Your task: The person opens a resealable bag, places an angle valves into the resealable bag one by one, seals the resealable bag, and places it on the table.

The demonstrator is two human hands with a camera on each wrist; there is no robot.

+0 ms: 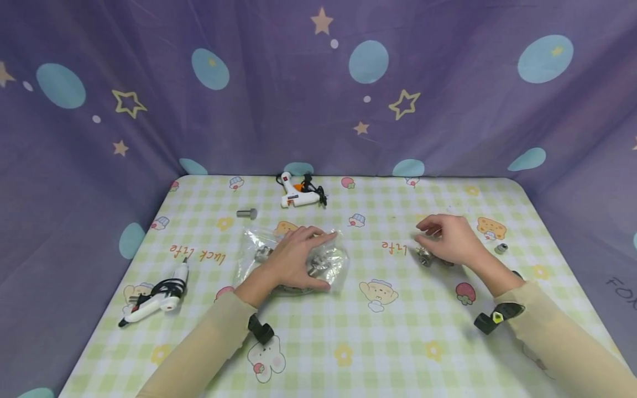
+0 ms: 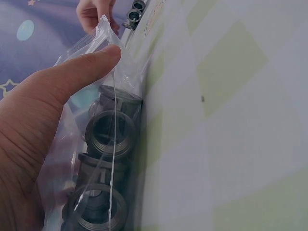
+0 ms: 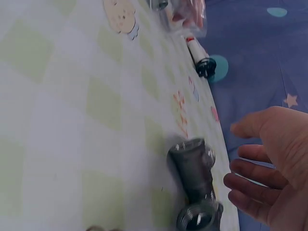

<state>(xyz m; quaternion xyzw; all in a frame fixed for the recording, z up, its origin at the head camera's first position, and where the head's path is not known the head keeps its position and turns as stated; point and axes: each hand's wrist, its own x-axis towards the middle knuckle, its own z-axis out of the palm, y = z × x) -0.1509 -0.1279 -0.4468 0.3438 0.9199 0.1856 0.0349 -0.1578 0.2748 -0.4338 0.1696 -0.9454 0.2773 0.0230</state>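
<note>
The left hand (image 1: 293,257) lies on a clear plastic bag (image 1: 337,262) with its fingers and thumb spread wide. The bag sits left of the middle of the worktop (image 1: 343,326), about halfway between the near edge and the far edge. Shiny metal pipe parts (image 2: 100,166) with round holes show through the plastic. The right hand (image 1: 450,237) is bent over, with its fingers softly curled and a gap between them and the thumb, and it holds nothing. Just beside it, more toward the right edge than the left, are metal joints (image 3: 192,168) close together on the cloth. A small metal piece (image 1: 501,249) is near the right edge. A metal bolt (image 1: 247,213) lies on its side past the bag, toward the far left corner. One white glue gun (image 1: 298,190) rests by the far edge, and another white tool (image 1: 159,296) with a black cord is near the left edge
</note>
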